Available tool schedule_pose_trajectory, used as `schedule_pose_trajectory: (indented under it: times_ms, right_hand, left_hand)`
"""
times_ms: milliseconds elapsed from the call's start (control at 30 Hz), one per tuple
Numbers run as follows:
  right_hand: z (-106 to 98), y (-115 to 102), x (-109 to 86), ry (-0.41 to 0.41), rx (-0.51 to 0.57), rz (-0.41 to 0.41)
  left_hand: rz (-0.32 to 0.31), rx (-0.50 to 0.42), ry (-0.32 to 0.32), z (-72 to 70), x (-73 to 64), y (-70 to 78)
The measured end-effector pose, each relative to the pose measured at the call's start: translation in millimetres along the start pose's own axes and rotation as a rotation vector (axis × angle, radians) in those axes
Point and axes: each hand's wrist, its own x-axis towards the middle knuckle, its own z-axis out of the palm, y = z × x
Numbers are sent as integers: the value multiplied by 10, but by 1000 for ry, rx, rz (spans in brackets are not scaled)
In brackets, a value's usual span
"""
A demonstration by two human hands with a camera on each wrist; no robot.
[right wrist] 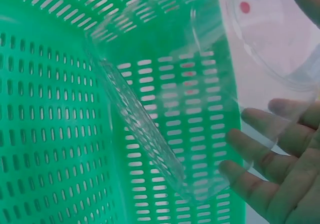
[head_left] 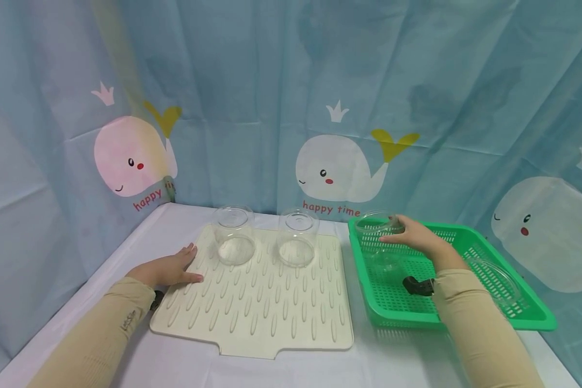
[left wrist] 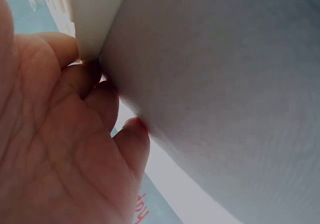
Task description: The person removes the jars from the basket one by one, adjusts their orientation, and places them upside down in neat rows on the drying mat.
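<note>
My left hand [head_left: 177,268] rests on the left edge of a cream ridged drying mat [head_left: 271,302], and its fingertips touch the tabletop in the left wrist view. Two clear plastic cups, a left cup [head_left: 235,234] and a right cup [head_left: 298,237], stand base up on the back of the mat. Over the back left of a green basket [head_left: 368,302], my right hand [head_left: 414,235] grips another clear cup [head_left: 375,231] near its upper rim. In the right wrist view, the fingers [right wrist: 265,159] lie along the held cup's clear wall [right wrist: 165,108].
Another clear cup [head_left: 497,280] lies in the right part of the basket. The mat and basket sit on a white-covered table [head_left: 184,366]. A blue curtain [head_left: 252,108] with whale prints hangs close behind the table and along its sides.
</note>
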Motion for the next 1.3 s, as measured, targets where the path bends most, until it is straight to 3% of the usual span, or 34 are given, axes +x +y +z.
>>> schedule_pose_trajectory:
  times_ms: [233, 567, 900, 1100, 1300]
  right_hand:
    - [15, -53, 11, 42, -55, -11]
    - [-38, -88, -34, 60, -139, -14]
    - [-143, -219, -193, 80, -161, -92]
    - [-196, -355, -285, 92, -170, -146]
    - [-257, -622, -391, 101, -161, -207]
  left_hand:
    - [-6, 11, 16, 0, 10, -9]
    - [-55, -85, 5, -21, -59, 2]
    - [79, -66, 143, -258, -264, 160]
    - [170, -75, 220, -441, -436, 355]
    - [230, -106, 249, -541, -566, 600]
